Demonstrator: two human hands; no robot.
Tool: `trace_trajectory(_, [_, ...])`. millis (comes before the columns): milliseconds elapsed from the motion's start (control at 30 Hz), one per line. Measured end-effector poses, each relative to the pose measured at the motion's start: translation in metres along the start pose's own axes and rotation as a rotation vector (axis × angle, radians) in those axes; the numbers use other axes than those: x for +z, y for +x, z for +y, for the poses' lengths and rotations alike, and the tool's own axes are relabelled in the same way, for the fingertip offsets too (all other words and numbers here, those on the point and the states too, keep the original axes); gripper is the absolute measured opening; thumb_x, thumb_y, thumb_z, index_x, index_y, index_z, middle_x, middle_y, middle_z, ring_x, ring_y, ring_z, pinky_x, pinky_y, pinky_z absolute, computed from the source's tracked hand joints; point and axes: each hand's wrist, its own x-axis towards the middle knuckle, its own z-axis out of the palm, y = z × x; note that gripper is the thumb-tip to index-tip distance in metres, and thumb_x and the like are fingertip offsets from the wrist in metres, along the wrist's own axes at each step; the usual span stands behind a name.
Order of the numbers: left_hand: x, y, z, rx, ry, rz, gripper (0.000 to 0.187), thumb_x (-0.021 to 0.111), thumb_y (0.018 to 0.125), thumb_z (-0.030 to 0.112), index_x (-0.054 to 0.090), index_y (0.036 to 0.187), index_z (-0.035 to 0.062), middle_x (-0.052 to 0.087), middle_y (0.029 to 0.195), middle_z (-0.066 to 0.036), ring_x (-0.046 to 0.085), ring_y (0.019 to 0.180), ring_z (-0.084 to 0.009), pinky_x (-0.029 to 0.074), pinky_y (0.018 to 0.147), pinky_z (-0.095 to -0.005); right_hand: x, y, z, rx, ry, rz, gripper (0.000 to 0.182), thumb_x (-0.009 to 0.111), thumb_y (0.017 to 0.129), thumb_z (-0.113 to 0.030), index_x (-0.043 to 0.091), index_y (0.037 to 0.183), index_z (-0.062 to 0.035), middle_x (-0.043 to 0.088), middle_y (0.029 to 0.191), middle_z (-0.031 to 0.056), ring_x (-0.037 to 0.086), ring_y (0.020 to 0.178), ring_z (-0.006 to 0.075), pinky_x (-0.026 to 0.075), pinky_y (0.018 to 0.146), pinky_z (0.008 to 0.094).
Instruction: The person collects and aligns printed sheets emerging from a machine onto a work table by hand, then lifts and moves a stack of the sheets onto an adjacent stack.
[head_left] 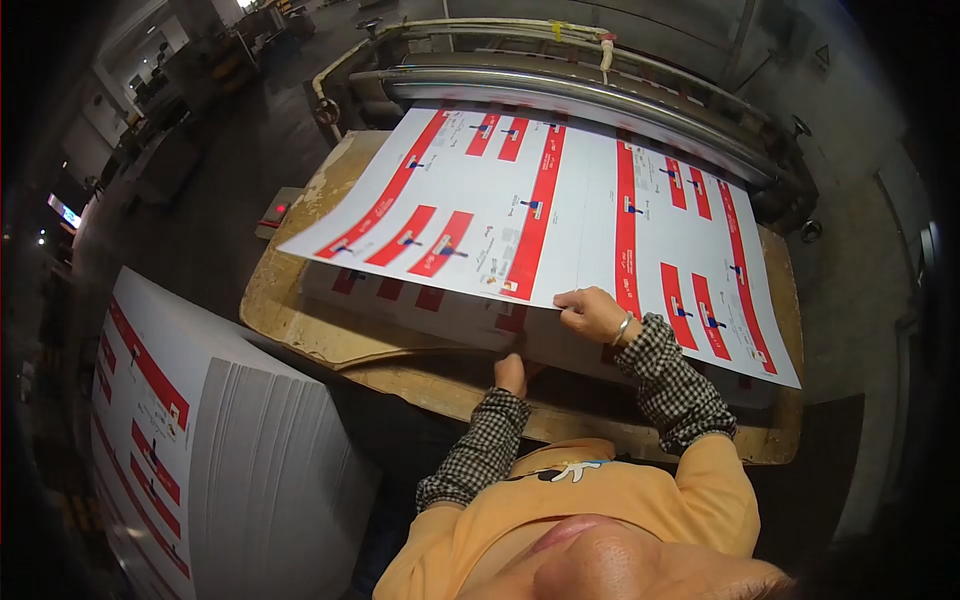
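Observation:
A large white sheet printed with red bands [585, 220] reaches from under the machine's metal roller [560, 97] toward me, its near edge raised. My right hand [595, 315] pinches that near edge close to its middle. My left hand [511, 375] is lower and to the left, at the near edge of the wooden board [400, 375], below the raised sheet. Its fingers are hidden, so what it holds cannot be made out. Under the raised sheet lies another printed sheet [430, 297] on the board.
A tall stack of printed sheets [260, 440] stands at the lower left, beside the board. The roller machine's frame spans the far side, with a hand knob [811, 231] at right. A small box with a red light [280, 208] sits left of the board.

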Motion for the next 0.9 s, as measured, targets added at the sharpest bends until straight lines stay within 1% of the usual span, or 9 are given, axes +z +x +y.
trace_trajectory(33, [0.006,-0.007,0.006,-0.005,-0.009,0.004,0.034,0.044,0.09,0.017,0.049,0.111,-0.0094,0.059,0.102,-0.017,0.062,0.089,-0.028,0.054,0.077,-0.0424,-0.001,-0.002,-0.001,-0.013,0.009,0.039,0.029,0.054,0.074,-0.015,0.065,0.097,-0.0012,0.063,0.092,0.0208,0.064,0.079,0.0324,0.051,0.073,0.036])
trace_trajectory(67, [0.009,-0.011,0.009,-0.01,-0.01,0.007,0.034,0.041,0.09,0.016,0.049,0.111,-0.0101,0.059,0.102,-0.017,0.062,0.089,-0.0287,0.054,0.077,-0.0429,0.006,-0.006,-0.001,-0.167,0.013,0.171,0.017,0.053,0.073,-0.017,0.057,0.073,-0.0004,0.059,0.073,0.018,0.057,0.071,0.0377,0.046,0.065,0.043])
trace_trajectory(167, [-0.001,-0.004,-0.003,0.012,-0.006,0.025,0.035,0.041,0.089,0.016,0.049,0.11,-0.0105,0.059,0.099,-0.018,0.062,0.089,-0.028,0.055,0.076,-0.0406,0.019,-0.007,0.006,-0.034,-0.161,-0.147,0.034,0.057,0.071,-0.017,0.064,0.1,-0.001,0.061,0.109,0.0171,0.062,0.09,0.0313,0.05,0.077,0.0332])
trace_trajectory(433, [0.0,-0.008,0.007,-0.018,0.13,0.065,0.049,0.061,0.083,0.034,0.048,0.105,-0.0076,0.058,0.096,-0.016,0.06,0.081,-0.0243,0.053,0.071,-0.0375,0.037,0.021,0.045,0.223,-0.064,-0.11,0.042,0.064,0.069,-0.027,0.063,0.101,-0.0014,0.063,0.1,0.0142,0.059,0.091,0.032,0.047,0.083,0.0349])
trace_trajectory(500, [0.002,-0.011,0.008,-0.025,0.113,0.043,0.059,0.065,0.08,0.038,0.041,0.11,-0.0065,0.052,0.1,-0.016,0.054,0.084,-0.0256,0.05,0.075,-0.0425,0.052,0.046,0.071,0.169,-0.209,0.337,0.036,0.064,0.07,-0.028,0.063,0.095,-0.0031,0.061,0.099,0.0143,0.055,0.098,0.0297,0.045,0.086,0.0344])
trace_trajectory(533, [0.003,-0.012,0.01,-0.035,0.151,0.075,0.06,0.065,0.081,0.039,0.041,0.112,-0.0067,0.053,0.099,-0.015,0.055,0.083,-0.0252,0.05,0.075,-0.0418,0.048,0.051,0.075,0.375,-0.074,0.183,0.042,0.066,0.07,-0.032,0.062,0.099,-0.0016,0.058,0.105,0.0163,0.049,0.107,0.0324,0.042,0.091,0.0384])
trace_trajectory(733, [-0.006,0.0,0.005,-0.041,0.057,-0.056,0.041,0.063,0.083,0.03,0.054,0.104,-0.0046,0.063,0.092,-0.012,0.064,0.08,-0.0213,0.053,0.07,-0.0321,0.076,-0.009,0.019,-0.013,-0.446,-0.06,0.081,0.075,0.063,-0.033,0.041,0.13,-0.0035,0.031,0.138,0.0241,0.026,0.129,0.0429,0.028,0.103,0.0482])
trace_trajectory(833, [-0.021,-0.004,0.009,-0.083,0.046,-0.259,0.036,0.063,0.083,0.021,0.054,0.106,-0.0051,0.063,0.096,-0.014,0.063,0.086,-0.0227,0.053,0.074,-0.0329,0.066,-0.007,0.027,-0.02,-0.346,-0.121,0.086,0.077,0.058,-0.029,0.038,0.131,-0.0036,0.028,0.139,0.0224,0.03,0.127,0.0421,0.03,0.101,0.0506])
trace_trajectory(900, [-0.025,-0.007,0.011,-0.071,0.033,-0.338,0.034,0.062,0.083,0.017,0.054,0.106,-0.0056,0.063,0.098,-0.015,0.063,0.089,-0.0239,0.053,0.076,-0.034,0.063,0.007,0.041,-0.049,-0.27,-0.201,0.066,0.07,0.06,-0.022,0.05,0.12,-0.0024,0.04,0.13,0.0236,0.038,0.12,0.0393,0.037,0.096,0.0438])
